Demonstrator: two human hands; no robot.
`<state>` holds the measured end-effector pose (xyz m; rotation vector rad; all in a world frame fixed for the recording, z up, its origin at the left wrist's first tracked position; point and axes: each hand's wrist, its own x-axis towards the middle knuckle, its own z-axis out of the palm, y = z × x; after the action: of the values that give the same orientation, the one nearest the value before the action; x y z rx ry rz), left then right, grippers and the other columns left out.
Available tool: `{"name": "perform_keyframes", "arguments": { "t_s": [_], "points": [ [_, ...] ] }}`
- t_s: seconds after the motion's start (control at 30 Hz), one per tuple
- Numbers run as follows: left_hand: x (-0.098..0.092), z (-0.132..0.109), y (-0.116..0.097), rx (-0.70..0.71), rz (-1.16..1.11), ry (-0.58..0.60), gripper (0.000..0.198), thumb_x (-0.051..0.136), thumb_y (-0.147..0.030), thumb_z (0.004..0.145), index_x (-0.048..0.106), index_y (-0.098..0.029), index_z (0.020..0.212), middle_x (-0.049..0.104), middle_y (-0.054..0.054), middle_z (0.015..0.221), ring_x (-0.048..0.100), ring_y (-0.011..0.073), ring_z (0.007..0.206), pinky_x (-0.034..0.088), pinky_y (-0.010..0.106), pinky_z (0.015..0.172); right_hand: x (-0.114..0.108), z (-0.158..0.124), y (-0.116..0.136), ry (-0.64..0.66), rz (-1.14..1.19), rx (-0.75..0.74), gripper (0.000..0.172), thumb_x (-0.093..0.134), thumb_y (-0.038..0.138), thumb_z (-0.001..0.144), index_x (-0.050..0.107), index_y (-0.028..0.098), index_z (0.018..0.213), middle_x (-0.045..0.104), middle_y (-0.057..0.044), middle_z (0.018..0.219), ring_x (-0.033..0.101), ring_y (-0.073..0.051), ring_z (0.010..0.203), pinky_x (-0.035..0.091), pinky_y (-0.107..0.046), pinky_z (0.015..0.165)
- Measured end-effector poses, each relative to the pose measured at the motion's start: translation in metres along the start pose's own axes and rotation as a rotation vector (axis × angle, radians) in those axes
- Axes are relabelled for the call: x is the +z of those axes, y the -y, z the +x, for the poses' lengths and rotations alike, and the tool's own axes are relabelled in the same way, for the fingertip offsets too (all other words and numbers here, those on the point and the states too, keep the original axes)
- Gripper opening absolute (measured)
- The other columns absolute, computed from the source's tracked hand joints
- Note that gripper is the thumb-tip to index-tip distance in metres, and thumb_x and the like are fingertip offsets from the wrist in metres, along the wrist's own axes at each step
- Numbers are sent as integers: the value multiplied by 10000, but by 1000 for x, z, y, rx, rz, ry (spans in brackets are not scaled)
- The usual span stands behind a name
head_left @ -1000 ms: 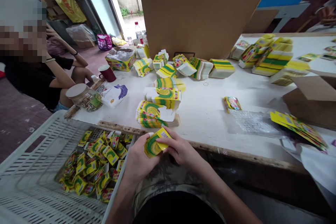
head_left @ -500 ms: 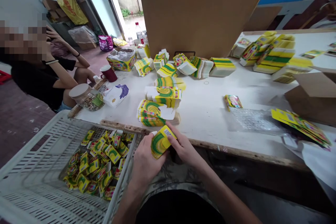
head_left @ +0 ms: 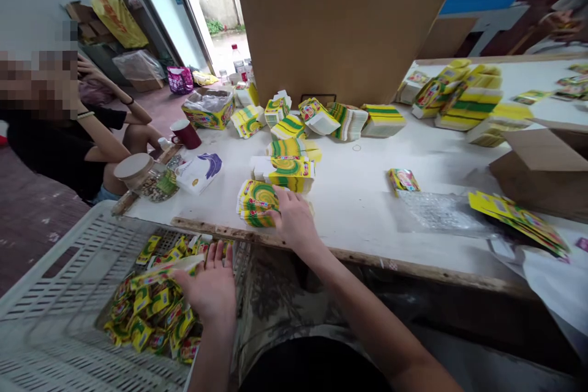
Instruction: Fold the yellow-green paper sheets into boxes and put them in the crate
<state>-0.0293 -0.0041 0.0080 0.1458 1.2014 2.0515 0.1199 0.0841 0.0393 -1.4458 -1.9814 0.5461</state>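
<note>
Over the white crate my left hand (head_left: 212,285) is open, palm up, fingers spread. A blurred yellow-and-green crayon box (head_left: 169,268) is in the air beside its thumb, apart from the palm. My right hand (head_left: 296,217) reaches to the nearest stack of flattened crayon cartons (head_left: 257,199) by the table's front edge. Its thumb and fingers close on the right end of that stack; how many cartons they pinch is hidden. Just behind lies another stack of flattened cartons (head_left: 291,168). Several folded crayon boxes (head_left: 142,300) are heaped in the crate (head_left: 50,312).
A wooden strip (head_left: 367,259) edges the white table (head_left: 349,208). A lidded jar (head_left: 147,177), a mug (head_left: 186,135) and more carton stacks (head_left: 383,120) stand on it. A cardboard box (head_left: 542,165) is at right. A person (head_left: 59,147) sits at left.
My left hand has moved left over the crate and let go of the box that both hands held. My right hand has moved forward onto the nearest carton stack.
</note>
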Motion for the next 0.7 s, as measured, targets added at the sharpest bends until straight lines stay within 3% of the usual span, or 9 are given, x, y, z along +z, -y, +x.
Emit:
{"name": "perform_keyframes", "arguments": {
  "t_s": [0.13,0.3,0.37,0.43,0.53,0.6,0.7],
  "points": [
    [-3,-1,5,-145,-12,38,474,490,-588,845,500,-168,1065,568,124,1129,606,216,1009,517,379,849,11,18,-8,25,-80,21,356,631,116,789,572,103,1139,620,-179,1084,542,-313,1019,413,-449,915],
    [0,-14,19,-209,63,212,473,596,-556,796,576,-189,1092,613,92,1077,607,190,950,518,306,784,6,5,-9,19,3,-6,463,600,74,775,452,132,1209,608,-112,1036,555,-246,981,444,-359,867],
    [4,-21,22,-198,36,313,486,696,-534,716,599,-207,1062,618,76,1078,595,204,985,511,313,815,3,-12,-6,81,150,-47,533,594,55,758,394,166,1239,598,-45,936,575,-194,860,465,-297,773],
    [12,-27,20,-182,-14,379,475,741,-526,660,622,-212,996,626,63,1037,591,215,978,507,321,834,1,-34,-2,232,418,-85,594,623,40,715,382,201,1233,558,11,852,556,-153,745,456,-249,679],
    [28,-34,14,-171,-89,372,431,688,-553,685,626,-207,934,614,41,910,594,198,889,506,314,817,4,-65,7,448,840,-13,612,674,66,685,398,211,1212,508,43,786,520,-128,684,418,-215,591],
    [37,-36,10,-159,-135,339,379,660,-539,711,611,-204,883,562,6,785,574,154,764,506,273,747,7,-78,14,457,997,55,588,711,127,691,427,199,1201,503,41,791,504,-125,701,405,-219,602],
    [45,-35,6,-68,-101,286,384,669,-562,707,572,-196,775,456,-35,660,480,98,602,464,197,609,11,-84,20,402,1034,107,528,757,185,673,519,195,1145,516,37,808,470,-118,713,389,-228,642]
  ]
}}
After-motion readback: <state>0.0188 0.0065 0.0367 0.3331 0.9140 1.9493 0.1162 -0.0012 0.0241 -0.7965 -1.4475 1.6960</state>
